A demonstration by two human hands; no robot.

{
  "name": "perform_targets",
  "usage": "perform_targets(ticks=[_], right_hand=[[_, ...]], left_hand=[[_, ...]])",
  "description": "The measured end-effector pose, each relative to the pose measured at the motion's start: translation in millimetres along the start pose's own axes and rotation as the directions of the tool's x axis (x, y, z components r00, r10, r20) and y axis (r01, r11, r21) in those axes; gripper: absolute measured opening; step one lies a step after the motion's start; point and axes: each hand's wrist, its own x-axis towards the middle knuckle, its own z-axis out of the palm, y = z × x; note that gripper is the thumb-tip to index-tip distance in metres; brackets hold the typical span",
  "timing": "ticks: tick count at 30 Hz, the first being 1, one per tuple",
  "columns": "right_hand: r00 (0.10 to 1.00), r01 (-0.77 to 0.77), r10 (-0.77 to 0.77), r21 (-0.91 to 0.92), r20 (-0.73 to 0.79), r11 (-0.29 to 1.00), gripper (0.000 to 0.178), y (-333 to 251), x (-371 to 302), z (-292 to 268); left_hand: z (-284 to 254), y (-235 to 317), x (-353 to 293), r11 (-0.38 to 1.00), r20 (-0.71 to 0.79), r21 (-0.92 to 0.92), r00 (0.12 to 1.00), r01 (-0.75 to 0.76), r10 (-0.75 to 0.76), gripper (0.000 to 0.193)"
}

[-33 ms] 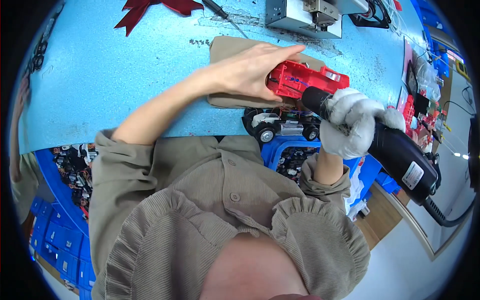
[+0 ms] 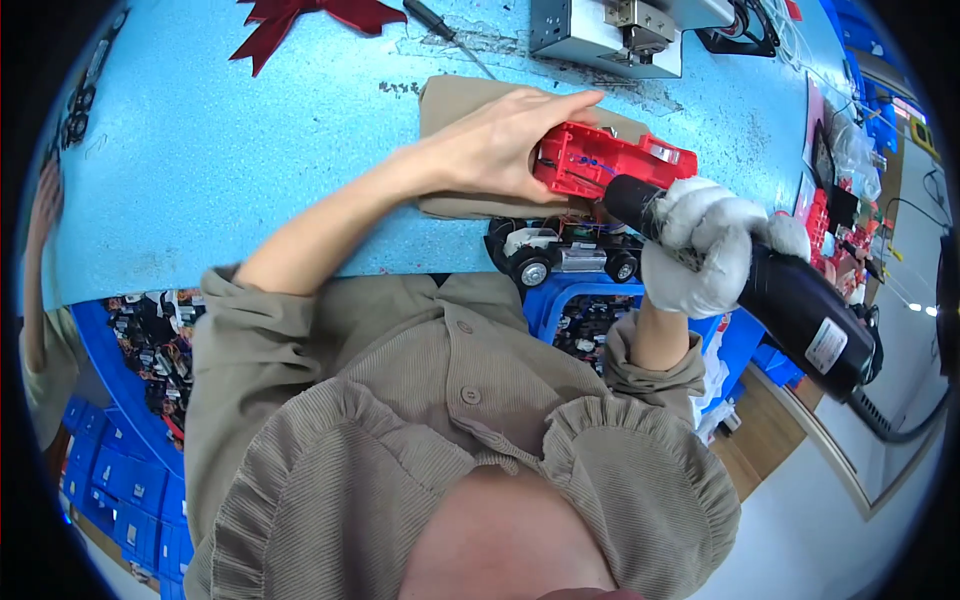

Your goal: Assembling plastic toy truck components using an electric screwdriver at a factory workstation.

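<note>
My left hand (image 2: 495,143) is bare and closed on the end of a red plastic toy-vehicle body shell (image 2: 625,155), thumb and fingers on opposite sides. The shell's hollow side faces up, showing small blue parts within. It rests over a folded tan cloth (image 2: 455,100). In its white glove, my right hand (image 2: 705,245) is wrapped round a black electric screwdriver (image 2: 815,320). The driver's nose points into the shell; where its bit touches is hard to make out. Just below the shell, a toy-vehicle chassis (image 2: 580,255) with black wheels lies at the table's near edge.
A red ribbon bow (image 2: 310,20) and a thin hand screwdriver (image 2: 447,32) lie on the blue table (image 2: 250,140). A metal machine (image 2: 605,45) stands at the far side. Blue bins of small parts (image 2: 560,300) sit below the edge. Another person's hand (image 2: 46,200) shows far left.
My left forearm has shifted very slightly. The other person's hand at far left has moved a little. The shell and screwdriver stay nearly in place.
</note>
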Motion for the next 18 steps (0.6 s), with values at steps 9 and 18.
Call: perform_targets(ticks=[9, 18], right_hand=[[0.933, -0.079, 0.177, 0.301, -0.312, 0.950, 0.022, 76.7, 94.8, -50.6], [0.921, -0.224, 0.348, 0.491, -0.177, 0.842, 0.023, 60.9, 68.7, -31.6]], left_hand=[[-0.7, 2.0, 1.8, 0.999, -0.008, -0.017, 0.999, 0.037, -0.037, 0.084], [-3.0, 1.7, -2.4, 0.998, -0.037, -0.022, 0.998, 0.054, -0.055, 0.081]])
